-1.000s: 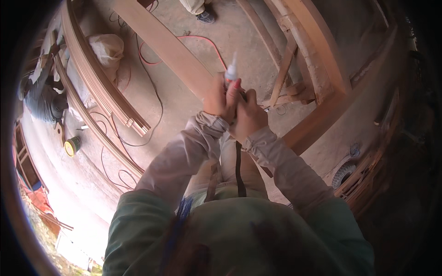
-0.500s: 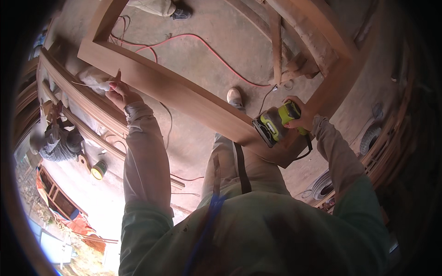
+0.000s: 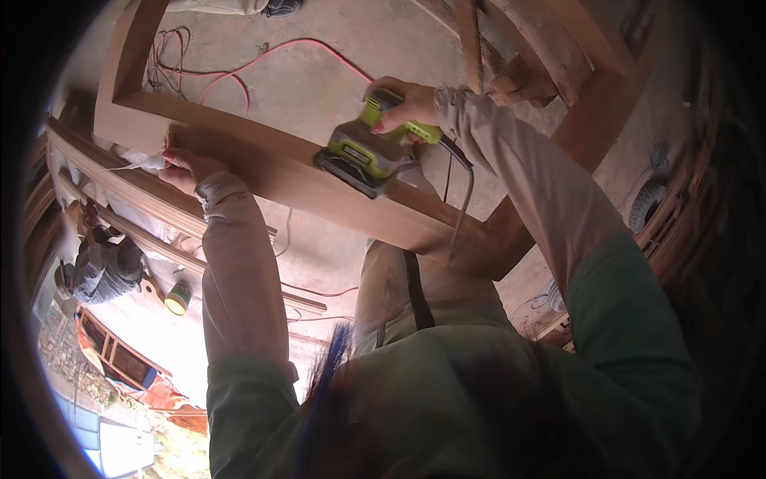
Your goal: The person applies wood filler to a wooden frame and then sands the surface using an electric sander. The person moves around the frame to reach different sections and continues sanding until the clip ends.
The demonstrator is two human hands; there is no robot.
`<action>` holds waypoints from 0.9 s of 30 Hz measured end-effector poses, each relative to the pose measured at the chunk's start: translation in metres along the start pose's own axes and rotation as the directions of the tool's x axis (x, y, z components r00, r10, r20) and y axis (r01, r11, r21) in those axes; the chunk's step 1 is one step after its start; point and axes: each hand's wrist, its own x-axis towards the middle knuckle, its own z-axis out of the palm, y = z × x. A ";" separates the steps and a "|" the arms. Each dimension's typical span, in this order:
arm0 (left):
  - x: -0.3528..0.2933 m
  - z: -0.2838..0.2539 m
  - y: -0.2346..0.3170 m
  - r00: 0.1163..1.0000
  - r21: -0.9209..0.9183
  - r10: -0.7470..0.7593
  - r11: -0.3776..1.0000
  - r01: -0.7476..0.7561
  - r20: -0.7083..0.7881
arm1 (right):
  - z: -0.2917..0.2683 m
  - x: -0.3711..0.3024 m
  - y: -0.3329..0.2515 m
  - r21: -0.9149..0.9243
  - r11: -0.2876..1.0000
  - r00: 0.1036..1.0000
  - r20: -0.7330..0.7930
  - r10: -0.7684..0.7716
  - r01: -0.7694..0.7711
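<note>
A large brown wooden frame (image 3: 255, 156) stretches across in front of me, its near beam slanting from upper left to lower right. My right hand (image 3: 408, 108) is closed round a green and black electric sander (image 3: 361, 153), whose pad lies against the middle of that beam. The sander's dark cord (image 3: 467, 188) hangs down past my right sleeve. At the left part of the beam is my left hand (image 3: 190, 169), fingers pinched on a small whitish piece (image 3: 152, 163) with a thin pointed end. What that piece is I cannot make out.
Long wooden strips (image 3: 136, 191) lie at the left, near a crouching person (image 3: 109, 267) and a yellow-topped can (image 3: 179, 298). A red cord (image 3: 295, 42) loops over the floor beyond the beam. Wood pieces (image 3: 523, 84) and tyres (image 3: 648, 199) are at the right.
My right hand has carried the sander leftward and upward along the beam, from near the corner to its middle. My left hand has shifted slightly left and down, the whitish piece still in it.
</note>
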 end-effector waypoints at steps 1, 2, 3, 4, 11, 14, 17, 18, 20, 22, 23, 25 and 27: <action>0.003 -0.003 -0.001 0.999 0.085 -0.020 0.996 0.022 -0.031 | 0.002 0.018 -0.001 -0.016 1.000 1.000 0.012 -0.026 0.026; 0.005 -0.006 -0.011 0.999 0.074 -0.010 0.997 0.012 -0.031 | 0.005 0.028 -0.003 -0.034 0.998 0.999 0.027 -0.047 0.048; 0.009 -0.009 -0.022 1.000 0.061 0.001 0.998 0.001 -0.029 | 0.003 0.028 -0.001 -0.042 0.998 0.997 0.057 -0.044 0.046; 0.015 -0.011 -0.037 1.000 0.044 0.010 0.999 -0.009 -0.024 | 0.001 0.018 0.006 -0.043 0.999 0.999 0.045 -0.007 0.009; 0.005 -0.009 -0.010 0.999 0.075 -0.045 0.996 0.047 -0.025 | -0.036 -0.101 0.113 0.067 0.966 0.967 -0.044 0.252 -0.249; 0.004 -0.008 -0.005 1.000 0.040 -0.011 0.999 0.012 -0.012 | -0.043 -0.110 0.140 0.053 0.968 0.966 -0.075 0.248 -0.244; 0.005 -0.009 -0.003 1.000 0.095 -0.016 0.995 0.018 -0.027 | -0.032 -0.081 0.113 0.033 0.967 0.963 -0.087 0.254 -0.253; 0.003 -0.005 -0.003 1.000 0.103 0.003 0.995 -0.001 -0.021 | -0.028 -0.064 0.098 0.043 0.964 0.963 -0.053 0.263 -0.261; 0.004 -0.005 -0.006 1.000 0.160 0.010 0.987 -0.006 -0.023 | -0.016 -0.046 0.055 -0.025 0.984 0.984 -0.052 0.173 -0.174; 0.014 -0.008 -0.021 0.999 0.235 -0.021 0.971 0.031 -0.046 | -0.011 -0.040 0.056 -0.002 0.992 0.988 -0.081 0.129 -0.130; 0.026 -0.012 -0.041 1.000 0.129 -0.008 0.992 0.009 -0.014 | -0.012 -0.045 0.055 -0.030 0.987 0.984 -0.088 0.155 -0.158; 0.039 -0.027 -0.074 1.000 0.007 -0.007 1.000 0.007 0.007 | -0.018 -0.056 0.070 -0.041 0.968 0.967 -0.080 0.243 -0.247; 0.026 -0.012 -0.050 0.998 0.028 -0.066 0.997 0.066 0.006 | -0.030 -0.079 0.111 -0.005 0.967 0.955 -0.155 0.251 -0.255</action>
